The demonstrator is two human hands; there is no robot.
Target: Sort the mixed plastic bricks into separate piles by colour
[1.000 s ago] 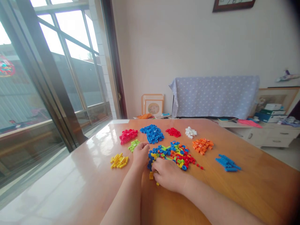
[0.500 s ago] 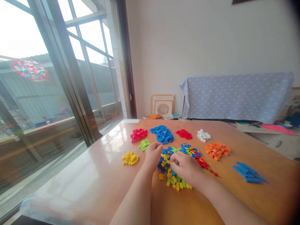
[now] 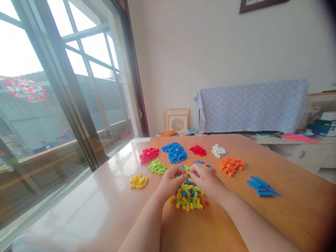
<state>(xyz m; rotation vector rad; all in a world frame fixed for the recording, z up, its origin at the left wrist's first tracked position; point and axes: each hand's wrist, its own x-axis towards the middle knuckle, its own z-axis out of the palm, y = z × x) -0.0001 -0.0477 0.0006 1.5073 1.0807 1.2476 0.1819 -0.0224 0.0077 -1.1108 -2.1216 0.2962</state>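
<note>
A mixed heap of small coloured bricks [image 3: 189, 198] lies on the wooden table [image 3: 275, 217] right in front of me. My left hand [image 3: 170, 181] and my right hand [image 3: 206, 180] rest over the far side of that heap, fingertips nearly meeting around a small yellow-green piece. The fingers of both hands are curled inward; whether either one pinches a brick is too small to tell. Sorted piles lie beyond: yellow [image 3: 138, 181], lime green [image 3: 156, 166], red [image 3: 148, 154], blue [image 3: 174, 152], a second red [image 3: 198, 150], white [image 3: 217, 150], orange [image 3: 231, 165].
A pile of flat blue pieces [image 3: 261, 186] lies at the right of the table. A large window [image 3: 52, 98] fills the left. Behind the table stand a cloth-covered piece of furniture [image 3: 252, 105], a framed picture [image 3: 177, 120] on the floor and a low white cabinet [image 3: 309, 154].
Both hands have raked the mixed heap toward me and now cup its far edge with fingertips close together. The camera view has shifted.
</note>
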